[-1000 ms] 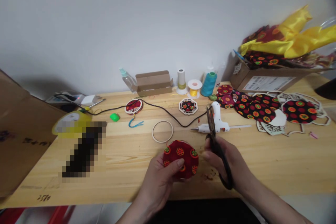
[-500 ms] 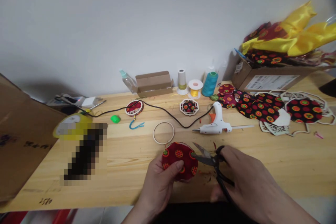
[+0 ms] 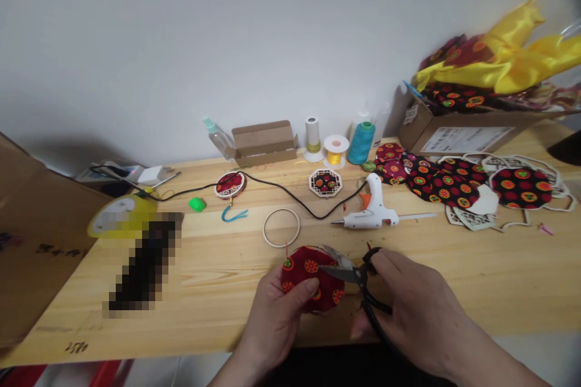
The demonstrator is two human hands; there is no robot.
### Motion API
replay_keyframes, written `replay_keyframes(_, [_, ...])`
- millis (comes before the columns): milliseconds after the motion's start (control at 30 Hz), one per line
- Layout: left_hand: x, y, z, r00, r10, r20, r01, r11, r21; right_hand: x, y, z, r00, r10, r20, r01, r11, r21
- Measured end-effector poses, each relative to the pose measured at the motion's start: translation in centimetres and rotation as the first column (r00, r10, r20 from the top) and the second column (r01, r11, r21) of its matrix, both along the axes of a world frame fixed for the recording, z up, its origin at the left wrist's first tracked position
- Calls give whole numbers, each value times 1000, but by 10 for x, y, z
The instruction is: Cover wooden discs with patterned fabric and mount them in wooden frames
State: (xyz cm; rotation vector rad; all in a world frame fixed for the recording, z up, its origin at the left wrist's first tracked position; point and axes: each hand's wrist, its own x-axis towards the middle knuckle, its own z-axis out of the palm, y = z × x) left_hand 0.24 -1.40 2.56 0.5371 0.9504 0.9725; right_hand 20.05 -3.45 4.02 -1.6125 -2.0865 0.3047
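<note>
Just in front of the wooden hoop [image 3: 264, 228], a soft, light red fabric disc [image 3: 308, 278] is pinched across its face by the left hand [image 3: 276, 320]; scissors [image 3: 358, 275] clamped in the right hand [image 3: 408, 296] are set at its edge, hands apart.

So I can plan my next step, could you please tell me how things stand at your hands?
Left hand holding red patterned fabric disc. Right hand holding black-handled scissors, blades at its edge. Wooden ring just beyond the disc.
</note>
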Motion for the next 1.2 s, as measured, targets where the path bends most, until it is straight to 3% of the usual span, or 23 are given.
replay_keyframes(800, [-3,-5,-2,999,-38,-16,38,999,19,4,0,-7,999,31,38,-31,999,10])
replay_keyframes(1200, [-5,-7,-4,996,-82,-38,83,996,45,15,0,-12,987,66,144,-93,978,187])
